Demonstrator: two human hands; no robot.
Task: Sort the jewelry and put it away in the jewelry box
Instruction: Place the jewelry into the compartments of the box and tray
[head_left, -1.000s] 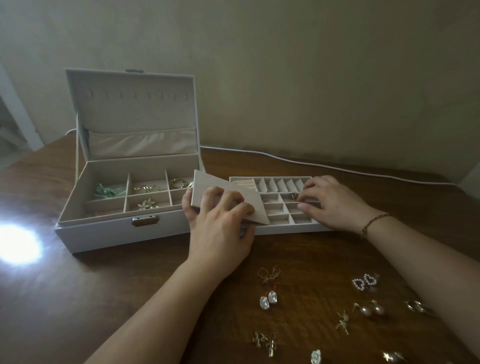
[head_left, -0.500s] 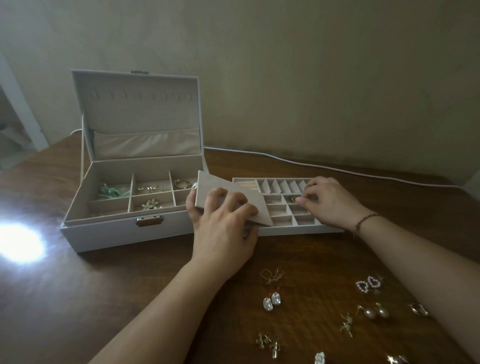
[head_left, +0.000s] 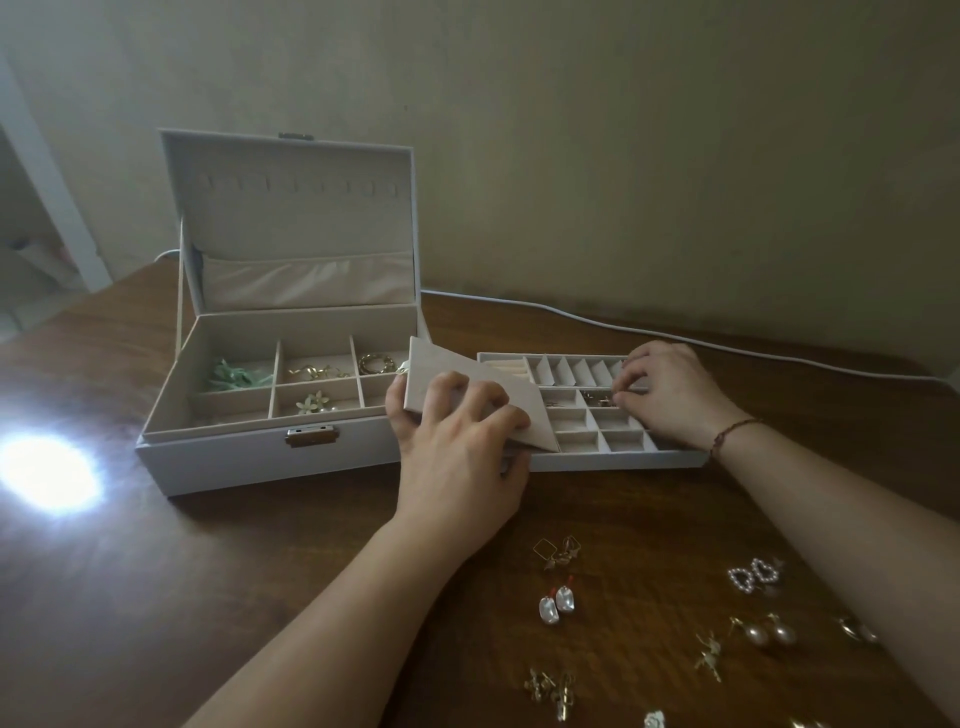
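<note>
A white jewelry box (head_left: 234, 457) stands open on the left of the wooden table, with a green piece (head_left: 236, 375), a gold chain (head_left: 314, 371), a gold ring (head_left: 376, 364) and a flower piece (head_left: 313, 403) in its compartments. To its right lies the removable tray (head_left: 618, 460) with many small cells. My left hand (head_left: 457, 452) grips a beige flap (head_left: 467, 384) lifted over the tray's left end. My right hand (head_left: 670, 395) pinches a small gold earring (head_left: 602, 400) in a middle cell.
Loose earrings lie on the table near me: gold geometric ones (head_left: 556, 553), white stone drops (head_left: 557, 605), pearl hearts (head_left: 753, 574), pearl drops (head_left: 766, 634) and gold clusters (head_left: 550, 688). A white cable (head_left: 727, 340) runs along the wall. Bright glare (head_left: 47, 473) marks the table's left.
The view has shifted slightly. My right hand's fingertips have drawn in over the small earring in the tray cell. My left hand keeps holding the flap.
</note>
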